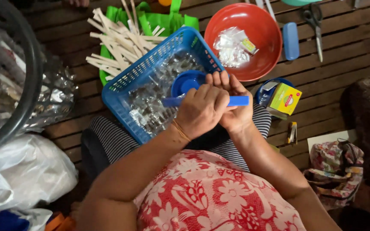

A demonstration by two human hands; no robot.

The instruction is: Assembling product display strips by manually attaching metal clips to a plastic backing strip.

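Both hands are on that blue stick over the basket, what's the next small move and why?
Probably draw the flat blue plastic stick toward the lap: left hand and right hand already close around it, and its far end lies over the blue plastic basket of clear packets.

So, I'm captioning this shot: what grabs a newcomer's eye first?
The two hands, left hand over right hand, clasped around a blue bar at centre. Behind them sits a blue basket of clear packets, with a red bowl at the top.
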